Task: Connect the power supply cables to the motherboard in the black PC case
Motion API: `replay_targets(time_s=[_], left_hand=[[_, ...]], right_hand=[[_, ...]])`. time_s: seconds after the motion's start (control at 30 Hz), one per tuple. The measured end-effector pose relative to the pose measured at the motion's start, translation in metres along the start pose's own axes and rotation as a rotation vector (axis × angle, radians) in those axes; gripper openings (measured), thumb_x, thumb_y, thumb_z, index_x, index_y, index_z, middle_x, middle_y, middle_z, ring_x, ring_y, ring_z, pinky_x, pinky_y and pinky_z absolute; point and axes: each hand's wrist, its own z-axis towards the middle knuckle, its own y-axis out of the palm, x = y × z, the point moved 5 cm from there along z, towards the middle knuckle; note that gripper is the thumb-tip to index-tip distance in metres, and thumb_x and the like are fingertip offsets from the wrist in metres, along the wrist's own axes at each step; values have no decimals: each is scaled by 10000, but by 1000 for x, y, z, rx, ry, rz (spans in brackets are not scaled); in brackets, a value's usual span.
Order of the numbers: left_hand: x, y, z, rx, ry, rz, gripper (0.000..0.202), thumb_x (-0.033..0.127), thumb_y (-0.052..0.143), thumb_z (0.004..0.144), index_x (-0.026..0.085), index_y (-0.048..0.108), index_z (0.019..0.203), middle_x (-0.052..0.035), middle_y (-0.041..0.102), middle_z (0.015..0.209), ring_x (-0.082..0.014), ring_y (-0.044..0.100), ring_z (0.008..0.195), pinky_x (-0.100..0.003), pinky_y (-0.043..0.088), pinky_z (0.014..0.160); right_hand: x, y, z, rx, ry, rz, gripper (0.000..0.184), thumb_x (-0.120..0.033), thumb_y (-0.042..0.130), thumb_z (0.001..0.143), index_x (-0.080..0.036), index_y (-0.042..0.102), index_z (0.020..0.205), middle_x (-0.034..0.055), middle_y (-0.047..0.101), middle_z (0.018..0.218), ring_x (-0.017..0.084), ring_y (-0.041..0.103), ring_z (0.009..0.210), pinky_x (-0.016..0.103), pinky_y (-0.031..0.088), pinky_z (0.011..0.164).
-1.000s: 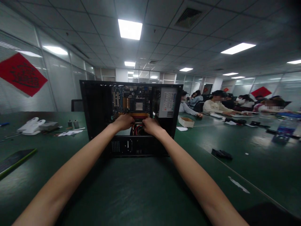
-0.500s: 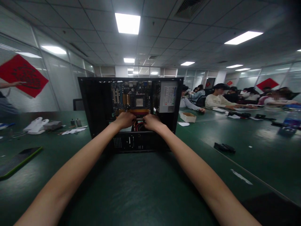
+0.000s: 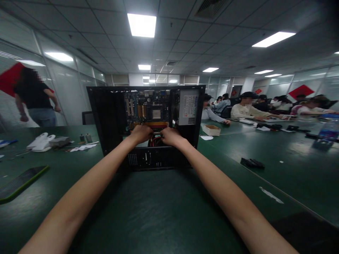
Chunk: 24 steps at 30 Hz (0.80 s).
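Under both forearms spreads a broad dark-green tabletop (image 3: 164, 208). On it, around the hands, stands an upright black metal computer case (image 3: 169, 160), its uncovered side facing the wearer. Above the hands is a dark rectangular circuit board (image 3: 156, 106); above and right of the right hand, a silver-grey box-shaped power supply (image 3: 188, 107). The left hand (image 3: 142, 135) and right hand (image 3: 171, 137) are curled, knuckles up, just below long orange-yellow plastic slots (image 3: 159, 125); whether they pinch anything is hidden. Thin red-and-black cables (image 3: 155, 141) loop between them. A hard forward push might tip the case; fingers catching the cables could tug something loose.
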Motion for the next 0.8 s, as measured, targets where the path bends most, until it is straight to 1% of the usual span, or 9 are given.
replay_targets(time_s=[0.13, 0.33, 0.43, 0.57, 0.67, 0.8], left_hand=[[0, 2, 3, 2, -30, -2, 298, 301, 492, 902, 211, 754, 1012, -125, 743, 1057, -296, 682, 992, -356, 493, 821], [-1, 5, 6, -15, -74, -1, 289, 288, 508, 891, 210, 758, 1016, -120, 746, 1058, -298, 683, 1007, -351, 504, 822], [-3, 6, 4, -29, -65, -13, 299, 284, 505, 895, 246, 765, 1038, -97, 752, 1058, -282, 688, 1007, -332, 506, 817], [-5, 6, 0, -37, -67, -39, 361, 259, 456, 913, 320, 747, 1119, -58, 751, 1104, -259, 691, 1020, -315, 510, 812], [-6, 5, -2, -38, -87, -56, 378, 254, 448, 912, 329, 740, 1140, -47, 747, 1125, -250, 688, 1030, -314, 511, 840], [-5, 3, -2, -40, -131, -75, 360, 273, 480, 893, 326, 751, 1124, -43, 754, 1104, -250, 693, 1012, -311, 515, 849]], right_hand=[[0, 0, 0, -6, -5, -3, 293, -239, 534, 878, -160, 716, 1093, 167, 700, 1135, 277, 672, 1028, 319, 502, 815], [-1, 1, 0, -14, -14, -7, 286, -250, 536, 885, -156, 721, 1081, 165, 707, 1113, 275, 671, 1031, 316, 505, 823], [0, 3, 2, -3, -18, -6, 288, -252, 543, 882, -159, 724, 1087, 166, 703, 1128, 274, 667, 1036, 318, 503, 833], [2, 6, 4, 3, -16, -3, 298, -272, 554, 881, -161, 724, 1099, 169, 700, 1143, 281, 670, 1025, 321, 505, 825], [2, 6, 5, 1, -15, 0, 291, -263, 553, 882, -168, 723, 1098, 163, 702, 1141, 277, 673, 1022, 315, 505, 819], [1, 5, 3, 1, -15, 3, 273, -255, 556, 884, -166, 722, 1081, 170, 697, 1151, 285, 669, 1037, 324, 504, 826]])
